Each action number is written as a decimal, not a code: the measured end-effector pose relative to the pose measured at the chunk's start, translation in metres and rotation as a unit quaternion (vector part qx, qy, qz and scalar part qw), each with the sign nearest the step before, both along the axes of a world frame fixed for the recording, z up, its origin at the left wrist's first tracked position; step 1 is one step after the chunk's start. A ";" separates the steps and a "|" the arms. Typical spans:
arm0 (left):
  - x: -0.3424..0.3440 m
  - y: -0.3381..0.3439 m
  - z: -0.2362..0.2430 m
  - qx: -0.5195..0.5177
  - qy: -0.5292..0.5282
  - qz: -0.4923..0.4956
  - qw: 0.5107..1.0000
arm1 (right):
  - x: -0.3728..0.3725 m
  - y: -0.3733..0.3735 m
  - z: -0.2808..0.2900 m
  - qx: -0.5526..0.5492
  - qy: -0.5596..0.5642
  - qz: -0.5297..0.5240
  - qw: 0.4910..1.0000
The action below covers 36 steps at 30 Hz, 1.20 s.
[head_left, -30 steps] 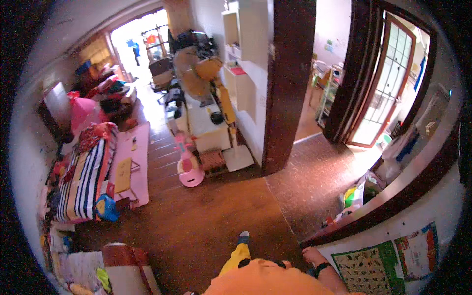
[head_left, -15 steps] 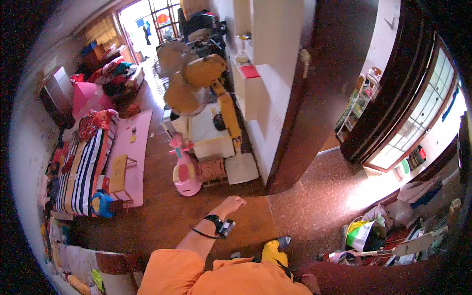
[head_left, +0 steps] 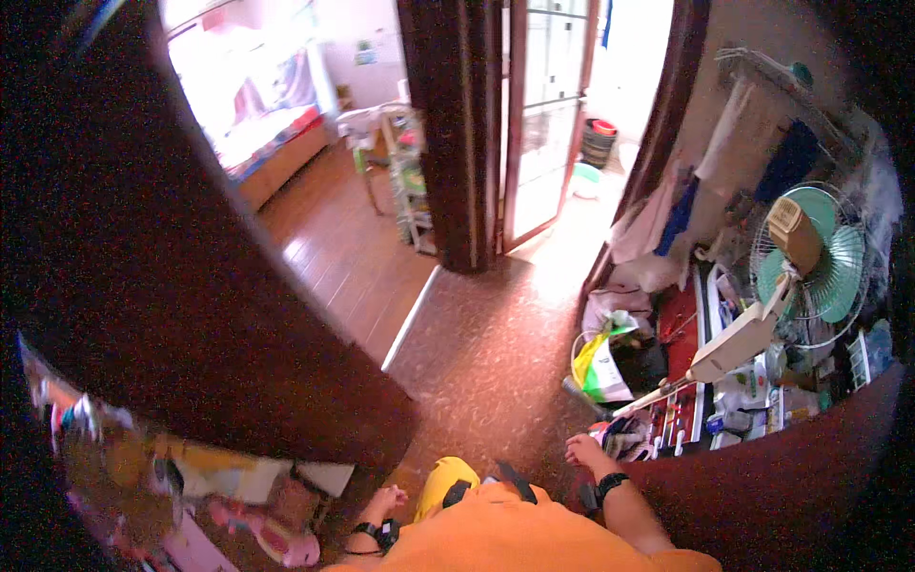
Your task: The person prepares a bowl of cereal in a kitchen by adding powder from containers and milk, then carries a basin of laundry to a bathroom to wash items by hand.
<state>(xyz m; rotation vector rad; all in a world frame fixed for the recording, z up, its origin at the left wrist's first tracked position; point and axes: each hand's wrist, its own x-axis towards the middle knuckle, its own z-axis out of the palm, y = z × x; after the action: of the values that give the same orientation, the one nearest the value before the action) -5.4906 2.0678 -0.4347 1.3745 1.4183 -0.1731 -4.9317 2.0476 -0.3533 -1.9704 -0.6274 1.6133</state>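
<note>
My left hand (head_left: 387, 500) hangs low beside my body, near the edge of a dark brown door or wall panel (head_left: 315, 381), with a black strap and small device on its wrist. It holds nothing, its fingers loosely bent and a little apart. On the other side, my right hand (head_left: 589, 454) hangs in front of a dark red panel (head_left: 743, 486), wearing a black wristband. Its fingers are half curled and apart, and nothing shows in them. Closest to it is the lower end of the pale stand of a fan (head_left: 729, 345).
Reddish-brown floor (head_left: 496, 353) leads to a glazed door (head_left: 543, 124) standing ajar. Left of it lies a room with a bed (head_left: 286, 143) and a rack (head_left: 408, 181). Bags (head_left: 600, 367) and clutter crowd the right, under hanging cloths (head_left: 720, 133). A pink toy (head_left: 276, 539) stands lower left.
My view has swung to the right, from the room with the striped bed toward the doorway. My left hand is now lower, by my side; my right hand has come into fuller view.
</note>
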 end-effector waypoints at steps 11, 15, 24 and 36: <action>0.128 0.306 -0.031 -0.016 -0.014 -0.197 0.980 | 0.092 0.072 -0.036 -0.090 0.122 -0.154 0.976; 0.216 0.454 -0.002 0.164 0.039 -0.401 0.900 | 0.104 0.123 -0.014 -0.069 0.011 -0.193 0.979; 0.314 0.639 -0.033 -0.086 -0.270 0.068 0.957 | 0.156 0.244 -0.027 -0.116 0.120 -0.217 0.962; 0.414 0.756 0.045 -0.172 0.095 -0.178 0.964 | 0.363 0.550 0.081 0.062 0.098 -0.153 0.981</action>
<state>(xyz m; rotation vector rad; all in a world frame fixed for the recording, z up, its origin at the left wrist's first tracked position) -5.0763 2.8233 -0.3901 1.3326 1.2106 -0.7695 -4.5690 2.5973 -0.2723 -1.6952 -0.3204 1.5128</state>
